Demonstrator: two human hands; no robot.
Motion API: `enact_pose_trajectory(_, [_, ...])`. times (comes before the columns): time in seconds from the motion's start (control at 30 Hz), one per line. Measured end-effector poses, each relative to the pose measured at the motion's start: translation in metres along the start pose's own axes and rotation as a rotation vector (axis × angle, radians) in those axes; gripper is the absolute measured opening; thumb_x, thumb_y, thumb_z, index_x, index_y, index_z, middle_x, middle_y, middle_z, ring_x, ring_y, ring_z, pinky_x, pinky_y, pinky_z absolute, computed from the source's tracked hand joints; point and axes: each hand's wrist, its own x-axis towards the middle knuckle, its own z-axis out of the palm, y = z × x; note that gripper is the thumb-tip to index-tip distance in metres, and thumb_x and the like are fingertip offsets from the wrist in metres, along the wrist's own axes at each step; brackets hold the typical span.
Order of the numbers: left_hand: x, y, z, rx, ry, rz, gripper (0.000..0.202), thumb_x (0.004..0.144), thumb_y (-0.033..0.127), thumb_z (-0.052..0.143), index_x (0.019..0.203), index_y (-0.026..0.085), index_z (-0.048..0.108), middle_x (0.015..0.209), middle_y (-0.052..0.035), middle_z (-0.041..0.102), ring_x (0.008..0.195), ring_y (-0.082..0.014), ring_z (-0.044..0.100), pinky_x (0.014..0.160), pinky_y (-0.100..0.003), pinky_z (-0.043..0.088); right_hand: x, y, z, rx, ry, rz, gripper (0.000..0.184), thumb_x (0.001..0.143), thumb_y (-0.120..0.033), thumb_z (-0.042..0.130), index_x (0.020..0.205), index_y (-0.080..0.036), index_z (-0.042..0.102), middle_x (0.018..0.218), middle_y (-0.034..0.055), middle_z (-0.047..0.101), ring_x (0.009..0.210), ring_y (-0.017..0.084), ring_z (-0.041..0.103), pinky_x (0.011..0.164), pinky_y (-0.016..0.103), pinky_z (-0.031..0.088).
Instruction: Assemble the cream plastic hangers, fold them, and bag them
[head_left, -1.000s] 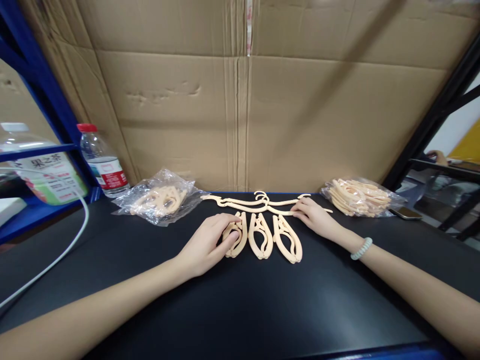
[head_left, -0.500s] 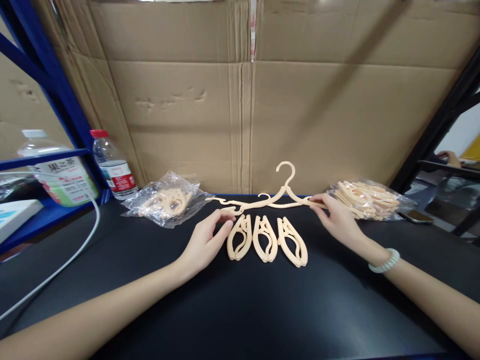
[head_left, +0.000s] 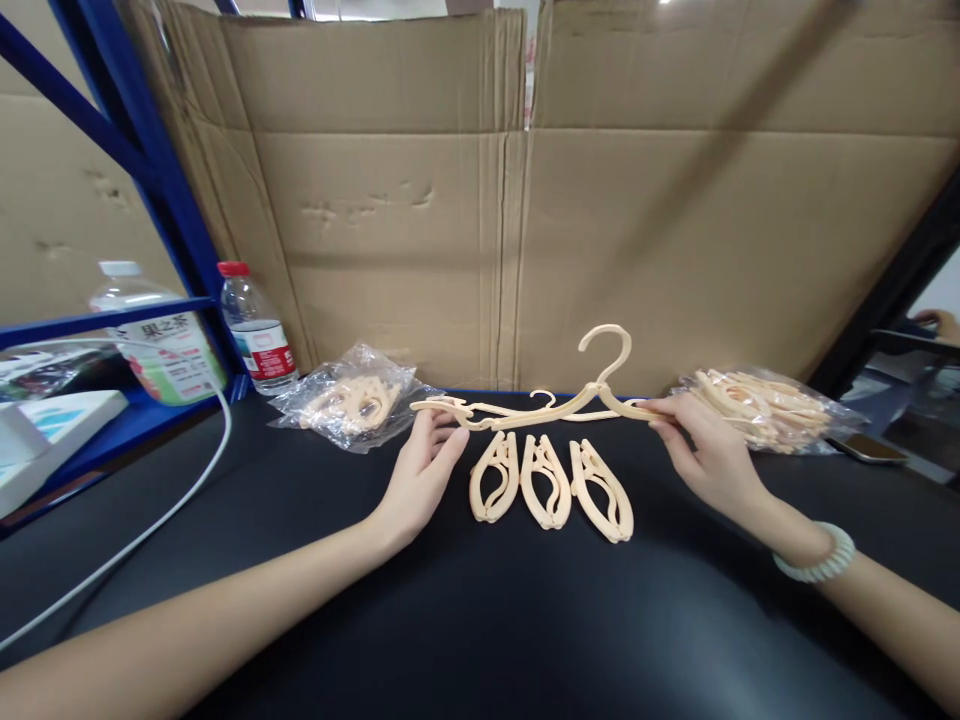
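A cream folding clothes hanger [head_left: 559, 409], spread open with its hook up, is raised a little above the table between my hands. My left hand [head_left: 421, 478] is closed on its left end, the fingertips behind the arm and the thumb in front. Its right end is pinched between thumb and fingers of my right hand [head_left: 712, 462]. Another spread hanger [head_left: 589, 415] lies behind it, partly hidden. Nearer to me, three folded hangers lie in a row: a left one [head_left: 480, 490], a middle one [head_left: 535, 490] and a right one [head_left: 611, 505].
Clear bags of folded hangers lie at left [head_left: 360, 400] and right [head_left: 772, 405]. A phone [head_left: 870, 450] sits by the right bag. Bottles [head_left: 262, 345], a blue shelf [head_left: 97, 440] and a white cable [head_left: 172, 515] are at left. Cardboard [head_left: 390, 220] stands behind the black table [head_left: 525, 620].
The front hanger has been lifted and drawn slightly towards me. My left fingers have closed round its left end. The whole view has shifted, so things appear further right.
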Motion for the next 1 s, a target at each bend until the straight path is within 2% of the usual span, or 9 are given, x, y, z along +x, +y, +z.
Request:
enact_pose_trajectory(0.13, [-0.005,0.003,0.0,-0.046,0.043,0.015,0.041,0.093,0.04,0.048,0.129,0.022,0.037,0.119,-0.008,0.057,0.098,-0.0183,0.062,0.095,-0.039,0.047,-0.003,0.003,0.004,0.027,-0.064,-0.035,0.022,0.097,-0.022,0.038,0.108,-0.022,0.057,0.095,0.0088,0.063,0.088,0.025,0.06,0.077,0.041,0.049])
enact_pose_trajectory(0.23, [-0.006,0.004,0.0,-0.032,0.035,0.066,0.039,0.095,0.04,0.046,0.128,0.021,0.04,0.117,-0.0086,0.058,0.091,-0.0174,0.063,0.091,-0.038,0.049,-0.005,0.004,0.007,0.029,-0.119,-0.06,0.023,0.097,-0.019,0.038,0.111,-0.022,0.056,0.097,0.0093,0.061,0.091,0.025,0.059,0.077,0.04,0.048])
enact_pose_trajectory(0.3, [-0.007,0.004,0.0,-0.025,-0.013,0.088,0.038,0.097,0.04,0.041,0.129,0.019,0.042,0.113,-0.0086,0.06,0.087,-0.0173,0.063,0.088,-0.037,0.05,-0.007,0.005,0.009,0.023,-0.154,-0.08,0.024,0.097,-0.019,0.038,0.113,-0.022,0.056,0.098,0.0091,0.062,0.091,0.025,0.058,0.078,0.04,0.048])
enact_pose_trajectory(0.5, [-0.011,0.011,0.0,0.073,-0.255,0.134,0.04,0.1,0.038,0.032,0.131,0.019,0.046,0.102,-0.0064,0.065,0.079,-0.0164,0.062,0.077,-0.03,0.053,-0.011,-0.002,0.013,0.012,-0.208,-0.154,0.029,0.097,-0.016,0.037,0.12,-0.021,0.053,0.097,0.0093,0.061,0.088,0.024,0.058,0.075,0.038,0.048])
enact_pose_trajectory(0.67, [-0.015,0.019,0.001,0.214,-0.357,0.232,0.037,0.098,0.033,0.039,0.132,0.019,0.045,0.102,-0.0059,0.066,0.093,-0.0184,0.063,0.085,-0.03,0.049,-0.014,-0.012,0.012,-0.043,-0.216,-0.231,0.038,0.096,-0.01,0.034,0.132,-0.021,0.044,0.098,0.0097,0.058,0.085,0.021,0.058,0.071,0.033,0.049])
enact_pose_trajectory(0.73, [-0.016,0.021,0.001,0.251,-0.371,0.26,0.039,0.096,0.031,0.043,0.133,0.019,0.042,0.103,-0.0064,0.066,0.095,-0.0183,0.062,0.086,-0.03,0.047,-0.014,-0.014,0.013,-0.047,-0.221,-0.222,0.04,0.096,-0.01,0.033,0.133,-0.021,0.043,0.097,0.0093,0.057,0.082,0.02,0.058,0.069,0.033,0.05])
enact_pose_trajectory(0.83, [-0.016,0.02,0.002,0.306,-0.369,0.268,0.039,0.095,0.029,0.046,0.133,0.019,0.043,0.101,-0.0053,0.067,0.089,-0.0165,0.062,0.083,-0.028,0.046,-0.014,-0.014,0.013,-0.031,-0.166,-0.205,0.041,0.096,-0.01,0.034,0.134,-0.021,0.044,0.099,0.0096,0.057,0.081,0.02,0.059,0.069,0.033,0.051])
enact_pose_trajectory(0.9, [-0.015,0.018,0.003,0.298,-0.356,0.247,0.036,0.096,0.029,0.043,0.131,0.019,0.045,0.089,-0.0027,0.066,0.078,-0.0147,0.061,0.076,-0.026,0.047,-0.012,-0.014,0.013,-0.027,-0.129,-0.2,0.04,0.095,-0.01,0.038,0.133,-0.021,0.044,0.101,0.0104,0.056,0.085,0.021,0.059,0.072,0.034,0.051])
enact_pose_trajectory(1.0, [-0.012,0.014,0.002,0.266,-0.317,0.199,0.034,0.097,0.03,0.037,0.126,0.018,0.049,0.071,0.0019,0.057,0.063,-0.012,0.054,0.063,-0.023,0.044,-0.009,-0.012,0.012,-0.029,-0.135,-0.191,0.036,0.094,-0.009,0.041,0.128,-0.02,0.049,0.103,0.0116,0.054,0.091,0.023,0.058,0.076,0.035,0.051])
